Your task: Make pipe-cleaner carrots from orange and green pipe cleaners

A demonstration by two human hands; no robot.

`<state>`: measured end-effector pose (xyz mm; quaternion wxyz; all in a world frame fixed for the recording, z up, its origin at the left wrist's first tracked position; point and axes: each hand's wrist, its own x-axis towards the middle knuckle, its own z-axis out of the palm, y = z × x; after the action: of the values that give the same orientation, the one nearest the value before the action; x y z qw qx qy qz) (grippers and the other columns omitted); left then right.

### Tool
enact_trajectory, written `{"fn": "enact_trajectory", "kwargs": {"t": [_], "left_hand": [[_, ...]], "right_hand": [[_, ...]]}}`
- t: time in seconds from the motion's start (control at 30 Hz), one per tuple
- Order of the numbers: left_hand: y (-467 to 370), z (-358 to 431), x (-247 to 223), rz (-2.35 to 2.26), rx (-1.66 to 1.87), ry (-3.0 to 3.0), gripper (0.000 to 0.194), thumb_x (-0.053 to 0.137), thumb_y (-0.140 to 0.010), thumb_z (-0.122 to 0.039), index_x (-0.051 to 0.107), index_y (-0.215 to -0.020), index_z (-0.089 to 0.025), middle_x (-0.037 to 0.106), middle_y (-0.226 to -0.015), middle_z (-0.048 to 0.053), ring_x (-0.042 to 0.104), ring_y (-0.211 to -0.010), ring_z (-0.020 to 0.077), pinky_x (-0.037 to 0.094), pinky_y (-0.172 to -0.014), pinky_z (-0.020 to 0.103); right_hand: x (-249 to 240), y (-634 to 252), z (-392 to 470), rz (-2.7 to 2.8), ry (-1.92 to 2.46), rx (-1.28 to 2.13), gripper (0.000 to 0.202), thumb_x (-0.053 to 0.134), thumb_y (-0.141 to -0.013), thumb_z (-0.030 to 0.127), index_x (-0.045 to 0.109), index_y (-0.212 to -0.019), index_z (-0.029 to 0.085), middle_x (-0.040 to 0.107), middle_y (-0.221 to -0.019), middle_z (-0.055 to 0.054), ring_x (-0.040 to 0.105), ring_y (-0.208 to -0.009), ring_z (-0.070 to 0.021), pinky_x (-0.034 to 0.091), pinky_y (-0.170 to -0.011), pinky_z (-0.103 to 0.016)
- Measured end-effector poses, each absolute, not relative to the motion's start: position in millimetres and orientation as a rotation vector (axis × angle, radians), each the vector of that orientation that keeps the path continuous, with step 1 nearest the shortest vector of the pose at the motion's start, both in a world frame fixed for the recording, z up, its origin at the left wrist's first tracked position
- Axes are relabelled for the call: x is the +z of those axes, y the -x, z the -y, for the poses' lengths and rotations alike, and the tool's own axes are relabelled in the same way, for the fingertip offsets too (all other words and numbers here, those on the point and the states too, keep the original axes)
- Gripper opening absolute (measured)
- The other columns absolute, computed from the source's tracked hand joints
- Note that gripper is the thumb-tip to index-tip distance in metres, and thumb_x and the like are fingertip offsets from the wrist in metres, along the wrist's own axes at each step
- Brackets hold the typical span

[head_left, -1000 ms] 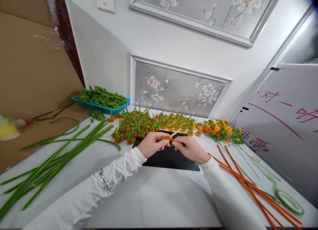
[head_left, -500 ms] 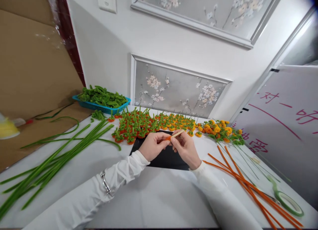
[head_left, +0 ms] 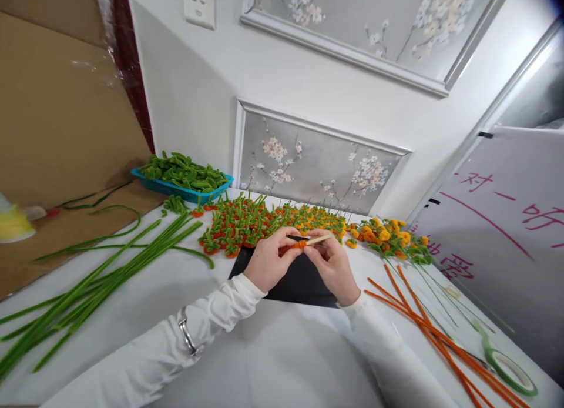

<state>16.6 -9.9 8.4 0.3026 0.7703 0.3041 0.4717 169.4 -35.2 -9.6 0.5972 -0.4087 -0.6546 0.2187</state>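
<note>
Above a black mat (head_left: 299, 281), both hands meet with their fingers closed. My left hand (head_left: 269, 260) pinches a short orange pipe cleaner (head_left: 300, 244), which appears to be wound at the end of a pale thin stick (head_left: 318, 239). My right hand (head_left: 332, 270) grips that stick, its thumb close to the orange piece. Fingers partly hide both things. Just behind the hands stand many small orange pieces with green tops (head_left: 238, 223), and yellow-orange ones (head_left: 315, 217) beside them.
Long green pipe cleaners (head_left: 110, 278) lie at left, near a blue tray (head_left: 183, 191) of green pieces. On the right are yellow-orange flower bunches (head_left: 388, 234), orange pipe cleaners (head_left: 423, 320) and a roll of green tape (head_left: 511, 370). A framed panel wall (head_left: 324, 137) rises behind.
Both hands stay together on the orange pipe cleaner and stick. The stick now lies a little flatter, and the fingers have shifted slightly, showing more of the orange piece.
</note>
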Motion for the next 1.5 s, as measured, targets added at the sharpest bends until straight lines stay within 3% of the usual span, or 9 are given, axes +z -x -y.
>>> {"fn": "enact_trajectory", "kwargs": {"t": [0.27,0.47,0.63,0.77,0.93,1.1,1.5], "left_hand": [[-12,23,18,-0.856,1.392,-2.344,0.022,0.058,-0.078,-0.018,0.054,-0.100,-0.022,0.070,-0.087,0.000,0.067,-0.080,0.0152,0.051,-0.074,0.025],[-9,26,22,-0.706,1.308,-2.393,0.012,0.054,-0.080,-0.015,0.059,-0.091,-0.019,0.068,-0.083,0.001,0.064,-0.072,0.0131,0.049,-0.067,0.022],[-9,22,16,-0.704,1.389,-2.409,0.018,0.052,-0.084,-0.019,0.062,-0.099,-0.019,0.069,-0.093,0.004,0.064,-0.073,0.0134,0.050,-0.070,0.023],[-9,15,12,-0.761,1.440,-2.269,0.018,0.054,-0.083,-0.020,0.065,-0.097,-0.018,0.070,-0.096,0.005,0.066,-0.080,0.0151,0.051,-0.072,0.022],[-9,9,11,-0.795,1.472,-2.161,0.017,0.058,-0.080,-0.021,0.067,-0.093,-0.016,0.071,-0.094,0.005,0.066,-0.082,0.0161,0.053,-0.076,0.024],[-11,10,9,-0.754,1.494,-2.129,0.017,0.062,-0.078,-0.024,0.067,-0.092,-0.017,0.071,-0.093,0.005,0.066,-0.080,0.0161,0.054,-0.075,0.024],[-8,7,9,-0.744,1.608,-2.250,0.012,0.060,-0.081,-0.021,0.068,-0.089,-0.017,0.071,-0.088,0.004,0.066,-0.077,0.0143,0.053,-0.073,0.023]], "right_hand": [[-10,-176,40,1.516,0.834,0.355,0.007,0.063,-0.077,0.027,0.065,-0.081,0.022,0.064,-0.083,-0.005,0.059,-0.081,-0.0190,0.049,-0.070,-0.034],[-14,-177,39,1.503,0.881,0.378,0.010,0.063,-0.078,0.030,0.066,-0.082,0.021,0.061,-0.084,-0.005,0.055,-0.066,-0.0148,0.046,-0.053,-0.027],[-13,-177,39,1.503,0.886,0.446,0.013,0.063,-0.078,0.031,0.062,-0.085,0.020,0.060,-0.077,-0.001,0.051,-0.055,-0.0101,0.043,-0.047,-0.023],[-11,-181,41,1.640,1.060,0.310,0.018,0.063,-0.077,0.033,0.065,-0.088,0.019,0.063,-0.071,-0.001,0.053,-0.055,-0.0118,0.045,-0.051,-0.025],[-7,-178,45,1.715,1.085,0.052,0.017,0.056,-0.082,0.029,0.067,-0.092,0.020,0.069,-0.083,-0.005,0.060,-0.062,-0.0141,0.049,-0.060,-0.026],[-4,-176,47,1.760,1.078,-0.006,0.017,0.052,-0.085,0.026,0.067,-0.086,0.018,0.068,-0.073,-0.003,0.059,-0.058,-0.0127,0.048,-0.058,-0.024],[-2,-175,53,1.904,1.073,-0.083,0.018,0.048,-0.088,0.023,0.064,-0.089,0.017,0.065,-0.071,-0.003,0.056,-0.057,-0.0122,0.042,-0.054,-0.023]]}}
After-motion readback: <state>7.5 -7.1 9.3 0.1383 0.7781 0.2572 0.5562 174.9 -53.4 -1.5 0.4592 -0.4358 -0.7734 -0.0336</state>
